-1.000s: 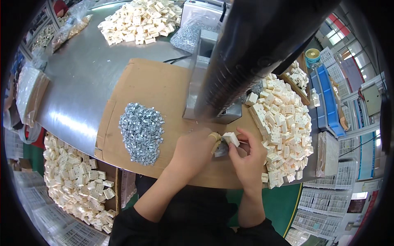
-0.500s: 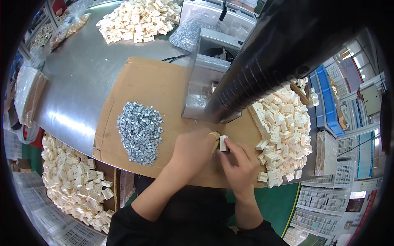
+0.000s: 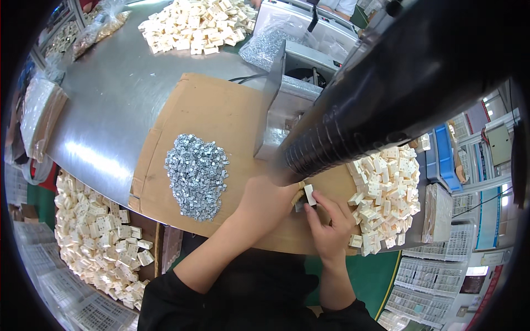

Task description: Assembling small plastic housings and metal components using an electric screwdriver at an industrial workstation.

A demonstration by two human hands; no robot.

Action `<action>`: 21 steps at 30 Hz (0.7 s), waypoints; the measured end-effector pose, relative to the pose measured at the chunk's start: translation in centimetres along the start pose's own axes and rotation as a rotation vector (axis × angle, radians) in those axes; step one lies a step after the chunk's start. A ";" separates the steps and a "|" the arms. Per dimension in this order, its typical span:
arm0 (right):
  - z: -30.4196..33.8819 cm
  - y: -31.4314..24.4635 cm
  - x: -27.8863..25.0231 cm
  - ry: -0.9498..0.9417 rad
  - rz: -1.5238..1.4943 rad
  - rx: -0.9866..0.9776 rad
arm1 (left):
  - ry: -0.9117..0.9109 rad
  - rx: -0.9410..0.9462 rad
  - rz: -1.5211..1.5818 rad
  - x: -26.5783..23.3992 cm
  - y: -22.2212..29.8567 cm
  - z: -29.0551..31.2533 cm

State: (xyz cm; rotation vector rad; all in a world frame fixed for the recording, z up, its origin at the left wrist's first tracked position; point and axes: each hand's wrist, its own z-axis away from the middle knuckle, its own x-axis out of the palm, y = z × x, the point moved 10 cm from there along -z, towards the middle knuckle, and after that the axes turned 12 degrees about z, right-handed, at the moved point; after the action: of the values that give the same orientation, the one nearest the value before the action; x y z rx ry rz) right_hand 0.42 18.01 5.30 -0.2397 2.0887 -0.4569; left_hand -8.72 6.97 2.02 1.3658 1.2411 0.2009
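A small cream-white plastic block (image 3: 309, 195) stands upright at the fingertips of my right hand (image 3: 333, 223), which pinches it between thumb and forefinger. Close against its left side is my left hand (image 3: 268, 203), back upward, with the fingers curled in. Yellowish coverings show on its fingertips. What those fingers hold is hidden, partly behind the hand and the thick black tube (image 3: 353, 129). To the left of this hand, a heap of small grey metal clamps (image 3: 196, 176) lies on the cardboard sheet (image 3: 215, 110).
Right of my right hand is a pile of cream blocks (image 3: 383, 198). Other piles lie at the far side (image 3: 199, 25) and in a box at lower left (image 3: 99, 237). A metal machine housing (image 3: 287, 102) stands ahead, beside a bag of metal parts (image 3: 270, 44). A blue crate (image 3: 441, 157) is at right.
The view has shifted slightly. The block in my right hand has tilted a little, and its thumb and forefinger stand a bit further apart from the left hand.
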 end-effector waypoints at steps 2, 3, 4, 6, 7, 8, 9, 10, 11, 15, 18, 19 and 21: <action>-0.1 -0.5 0.1 0.010 0.002 -0.025 | -0.008 -0.024 0.026 0.0 -0.3 -0.1; -0.2 -1.0 0.0 0.020 0.009 -0.064 | -0.020 -0.045 0.054 0.1 -0.5 -0.2; -0.3 -1.2 0.0 0.026 0.013 -0.084 | -0.020 -0.044 0.053 -0.3 -0.4 -0.4; -0.3 -2.1 0.1 0.034 0.037 -0.166 | -0.109 -0.061 0.135 -0.4 -0.6 -0.4; -0.4 -2.4 0.1 0.035 0.046 -0.198 | -0.107 -0.061 0.134 -1.2 -0.4 -0.5; -0.4 -2.7 0.0 0.036 0.060 -0.227 | -0.178 -0.064 0.150 -1.3 0.0 -0.5; -0.7 -3.4 0.0 -0.015 0.075 -0.284 | -0.250 -0.066 0.165 -1.2 0.3 -0.4; -1.0 -3.4 -0.3 -0.041 0.084 -0.312 | -0.251 -0.063 0.168 -1.6 0.4 -0.3; -1.2 -3.3 -0.3 -0.067 0.085 -0.342 | -0.252 -0.036 0.180 -1.9 0.5 0.1; -5.7 -0.7 -2.7 0.100 -0.683 -0.077 | -0.194 0.013 0.173 -2.2 1.7 0.3; -13.2 -8.1 -4.0 0.101 -0.837 -0.243 | -0.085 0.090 0.061 -1.8 2.4 0.4; -15.0 -11.1 -4.3 0.120 -0.870 -0.404 | -0.089 0.094 0.062 -1.1 2.5 0.4; -15.8 -14.1 -5.1 0.145 -0.894 -0.564 | 0.042 0.072 0.221 -1.6 1.8 0.9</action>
State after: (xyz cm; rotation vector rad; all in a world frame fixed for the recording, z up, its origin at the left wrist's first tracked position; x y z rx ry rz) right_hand -10.38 10.46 22.62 -1.5389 2.1210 -0.3833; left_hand -7.75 5.78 4.03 1.5685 1.1397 0.3432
